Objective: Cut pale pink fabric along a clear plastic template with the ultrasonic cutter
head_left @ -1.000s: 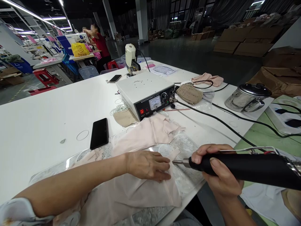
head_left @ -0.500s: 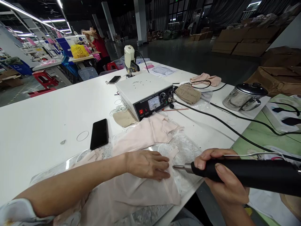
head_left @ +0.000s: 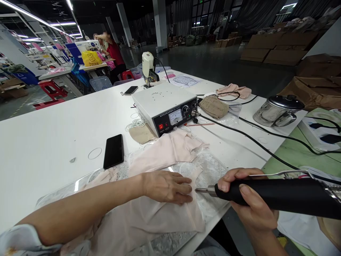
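Compared with a second ago, the right hand [head_left: 254, 206] and black handheld tool [head_left: 279, 195] are sitting slightly lower at the frame's right. Its fingers are gripping the tool, whose metal tip [head_left: 204, 190] is pointing left at the edge of the pale pink fabric [head_left: 154, 220], lower centre. The left hand [head_left: 165, 186] is resting on that fabric, fingers slightly apart. A control box [head_left: 166, 99] is standing upper centre.
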`<action>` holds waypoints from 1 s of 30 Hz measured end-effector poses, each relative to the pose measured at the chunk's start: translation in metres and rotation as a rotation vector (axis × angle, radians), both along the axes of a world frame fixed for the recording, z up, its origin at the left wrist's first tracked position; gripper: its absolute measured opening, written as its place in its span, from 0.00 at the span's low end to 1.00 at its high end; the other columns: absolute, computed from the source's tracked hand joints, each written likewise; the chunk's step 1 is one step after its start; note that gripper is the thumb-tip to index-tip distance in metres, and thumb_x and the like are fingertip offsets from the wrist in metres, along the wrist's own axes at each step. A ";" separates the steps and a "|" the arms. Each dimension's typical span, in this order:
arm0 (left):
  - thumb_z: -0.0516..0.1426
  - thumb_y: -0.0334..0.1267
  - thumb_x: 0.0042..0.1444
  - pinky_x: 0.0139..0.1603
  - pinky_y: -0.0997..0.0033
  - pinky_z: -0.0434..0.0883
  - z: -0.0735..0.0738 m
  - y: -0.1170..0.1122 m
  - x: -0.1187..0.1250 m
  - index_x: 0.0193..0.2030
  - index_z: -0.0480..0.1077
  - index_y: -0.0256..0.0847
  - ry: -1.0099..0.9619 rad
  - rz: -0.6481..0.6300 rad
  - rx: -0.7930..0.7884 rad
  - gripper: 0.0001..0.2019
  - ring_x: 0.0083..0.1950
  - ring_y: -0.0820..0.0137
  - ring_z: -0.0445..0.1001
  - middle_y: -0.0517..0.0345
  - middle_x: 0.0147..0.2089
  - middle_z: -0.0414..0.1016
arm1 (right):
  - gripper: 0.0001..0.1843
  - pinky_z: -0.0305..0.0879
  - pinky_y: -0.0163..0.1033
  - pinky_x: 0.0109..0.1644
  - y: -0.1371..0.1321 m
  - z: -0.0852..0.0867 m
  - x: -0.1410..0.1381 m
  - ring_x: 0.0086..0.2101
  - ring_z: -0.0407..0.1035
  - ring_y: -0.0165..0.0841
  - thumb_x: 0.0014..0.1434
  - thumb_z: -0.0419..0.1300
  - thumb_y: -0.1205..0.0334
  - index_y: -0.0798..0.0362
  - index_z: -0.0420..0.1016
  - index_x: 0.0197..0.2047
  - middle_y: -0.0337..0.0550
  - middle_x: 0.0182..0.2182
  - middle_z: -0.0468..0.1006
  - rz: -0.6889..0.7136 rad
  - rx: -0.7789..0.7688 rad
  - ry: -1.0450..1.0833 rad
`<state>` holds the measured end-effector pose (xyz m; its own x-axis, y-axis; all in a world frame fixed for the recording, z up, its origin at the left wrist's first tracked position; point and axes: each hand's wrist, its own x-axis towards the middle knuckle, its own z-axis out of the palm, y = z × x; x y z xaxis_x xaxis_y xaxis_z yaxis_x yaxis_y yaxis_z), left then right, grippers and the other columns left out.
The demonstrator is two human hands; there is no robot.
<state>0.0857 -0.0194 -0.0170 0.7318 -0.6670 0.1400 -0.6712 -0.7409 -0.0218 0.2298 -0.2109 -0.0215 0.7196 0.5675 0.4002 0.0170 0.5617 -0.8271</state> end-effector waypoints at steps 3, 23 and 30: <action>0.52 0.37 0.69 0.58 0.67 0.71 0.000 0.000 0.000 0.53 0.74 0.35 0.008 -0.007 -0.003 0.14 0.59 0.60 0.71 0.47 0.49 0.76 | 0.04 0.70 0.42 0.27 0.000 0.001 0.001 0.23 0.69 0.31 0.57 0.59 0.62 0.51 0.71 0.37 0.41 0.28 0.74 -0.004 -0.008 -0.012; 0.53 0.36 0.68 0.61 0.65 0.70 -0.002 -0.002 0.000 0.55 0.74 0.35 0.104 0.014 0.039 0.14 0.61 0.56 0.71 0.49 0.52 0.76 | 0.06 0.71 0.39 0.27 -0.001 0.002 0.000 0.23 0.68 0.29 0.54 0.61 0.63 0.52 0.72 0.37 0.39 0.28 0.74 -0.004 -0.010 0.063; 0.55 0.37 0.66 0.58 0.65 0.72 -0.004 -0.003 0.000 0.52 0.76 0.39 0.102 0.025 -0.006 0.12 0.60 0.57 0.71 0.50 0.51 0.76 | 0.06 0.71 0.38 0.27 -0.005 0.008 -0.004 0.23 0.68 0.28 0.55 0.61 0.63 0.52 0.72 0.38 0.39 0.29 0.74 0.039 -0.022 0.037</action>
